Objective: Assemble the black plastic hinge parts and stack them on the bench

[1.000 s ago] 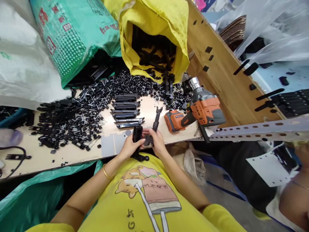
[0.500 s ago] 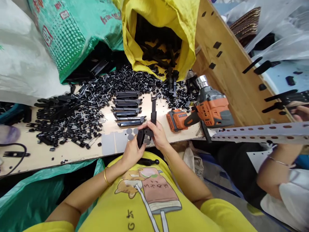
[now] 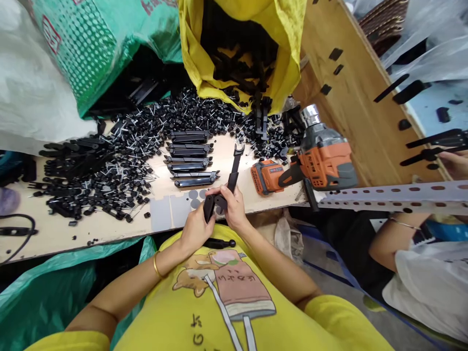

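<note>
My left hand (image 3: 195, 228) is closed around a short black plastic piece (image 3: 208, 207) just over the table's front edge. Close beside it, my right hand (image 3: 236, 213) grips a long black plastic arm (image 3: 234, 170), whose forked end points away from me and slightly right. The near ends of the two parts meet or nearly meet between my fingers; whether they are joined I cannot tell. Below my hands, a black ball-ended part (image 3: 219, 244) lies against the yellow shirt. Beyond my left hand, several folded black arms (image 3: 192, 166) lie in a stacked row.
Small black parts with metal pins (image 3: 127, 146) spread across the table. Behind them stand a yellow bag (image 3: 190, 63) and a green bag (image 3: 91, 53). An orange cordless driver (image 3: 325, 163) lies to the right, by a wooden board (image 3: 351, 117). A co-worker's arm (image 3: 395, 239) is at far right.
The long arm in my right hand has tipped to the right at its forked end. The two held parts have shifted slightly. My view has moved a little, and the co-worker's arm has moved left.
</note>
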`<state>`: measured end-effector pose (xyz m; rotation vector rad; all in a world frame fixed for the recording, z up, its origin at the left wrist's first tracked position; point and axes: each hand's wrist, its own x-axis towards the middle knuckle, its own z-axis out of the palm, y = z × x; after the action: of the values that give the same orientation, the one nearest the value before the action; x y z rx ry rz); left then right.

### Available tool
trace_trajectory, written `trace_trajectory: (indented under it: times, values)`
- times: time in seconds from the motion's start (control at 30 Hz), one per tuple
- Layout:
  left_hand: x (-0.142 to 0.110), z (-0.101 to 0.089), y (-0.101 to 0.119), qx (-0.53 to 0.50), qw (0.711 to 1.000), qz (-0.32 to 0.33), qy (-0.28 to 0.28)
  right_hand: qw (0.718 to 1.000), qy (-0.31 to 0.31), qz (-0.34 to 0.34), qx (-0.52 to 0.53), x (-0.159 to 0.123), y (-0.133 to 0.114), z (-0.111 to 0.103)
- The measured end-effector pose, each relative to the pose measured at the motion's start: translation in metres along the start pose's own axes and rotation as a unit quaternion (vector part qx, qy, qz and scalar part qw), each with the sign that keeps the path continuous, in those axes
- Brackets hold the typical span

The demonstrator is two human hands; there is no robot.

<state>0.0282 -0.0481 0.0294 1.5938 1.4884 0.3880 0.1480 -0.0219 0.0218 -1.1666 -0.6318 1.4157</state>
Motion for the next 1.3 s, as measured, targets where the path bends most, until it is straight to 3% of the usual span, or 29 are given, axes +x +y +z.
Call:
trace_trajectory:
  times: [0.27,0.47,0.63,0.77,0.87,1.07,1.3]
  values:
    - [0.000,-0.002,-0.003,-0.014,1.000,0.011,-0.020,0.999,0.034,0.013,0.023,-0.010,0.004,-0.002]
    - [-0.002,-0.005,-0.004,0.115,0.990,0.033,-0.078,0.988,-0.049,0.146,0.013,0.000,-0.010,-0.008]
    - [-0.003,-0.006,0.001,0.133,0.985,0.027,-0.106,0.993,0.064,0.094,0.022,-0.002,-0.003,0.002]
    - [-0.002,-0.006,0.009,0.152,0.984,0.007,-0.095,0.993,0.074,0.090,0.026,-0.005,0.001,0.013]
    - [0.000,-0.007,0.014,0.166,0.984,-0.008,-0.064,0.992,0.116,0.041,0.040,-0.005,0.002,0.019]
    - [0.010,-0.018,0.006,0.169,0.978,0.040,-0.115,0.995,0.073,0.056,0.048,0.003,0.005,0.011]
    - [0.032,-0.025,-0.009,0.197,0.963,0.075,-0.169,0.991,0.119,0.027,0.059,0.010,0.025,0.007]
